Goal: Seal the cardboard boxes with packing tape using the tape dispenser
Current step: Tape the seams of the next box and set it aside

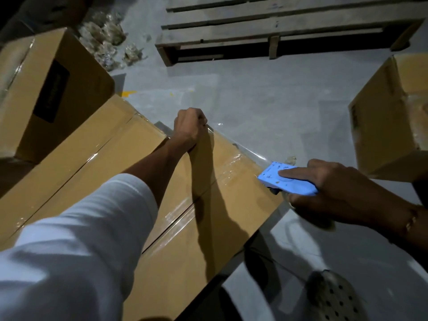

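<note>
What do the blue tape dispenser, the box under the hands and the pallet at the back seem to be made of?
Tape dispenser: probably plastic, matte light blue, with dark specks and scuffs on its moulded, rounded body.
Box: brown cardboard, dull and flat, with folded flaps; glossy clear tape along its seams catches the light.
Pallet: apparently raw wood, grey-brown unpainted slats with rough, stained surfaces.
</note>
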Tool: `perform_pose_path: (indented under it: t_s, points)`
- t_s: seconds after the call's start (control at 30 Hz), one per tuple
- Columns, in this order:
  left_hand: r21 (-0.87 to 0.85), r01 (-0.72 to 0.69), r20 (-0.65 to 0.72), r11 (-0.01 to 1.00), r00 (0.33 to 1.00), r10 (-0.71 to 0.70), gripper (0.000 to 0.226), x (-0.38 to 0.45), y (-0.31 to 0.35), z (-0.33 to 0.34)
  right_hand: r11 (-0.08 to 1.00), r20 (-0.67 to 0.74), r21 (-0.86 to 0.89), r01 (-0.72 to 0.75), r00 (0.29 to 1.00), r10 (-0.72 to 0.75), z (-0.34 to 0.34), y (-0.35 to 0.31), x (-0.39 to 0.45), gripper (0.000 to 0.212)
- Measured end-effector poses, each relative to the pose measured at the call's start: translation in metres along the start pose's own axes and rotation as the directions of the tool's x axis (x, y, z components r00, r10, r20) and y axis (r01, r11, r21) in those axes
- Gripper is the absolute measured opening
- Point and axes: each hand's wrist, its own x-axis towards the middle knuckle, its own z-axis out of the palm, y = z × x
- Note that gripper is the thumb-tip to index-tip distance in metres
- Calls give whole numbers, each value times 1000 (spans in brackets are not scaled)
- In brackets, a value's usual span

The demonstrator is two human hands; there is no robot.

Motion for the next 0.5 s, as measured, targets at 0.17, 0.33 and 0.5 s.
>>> perform_pose_path:
  t_s: [0.17,0.33,0.5]
  points:
    - [96,-57,-49,994,997,62,21,1,-7,4,1000,-1,21,-2,1000,2,5,-6,0,66]
    - [180,-57,-73,982,995,72,23,0,-5,8,999,4,25,-21,1000,21,2,-8,4,42]
    - [168,-50,-103,984,992,68,23,-1,-7,12,999,8,28,-30,1000,30,0,-11,3,70]
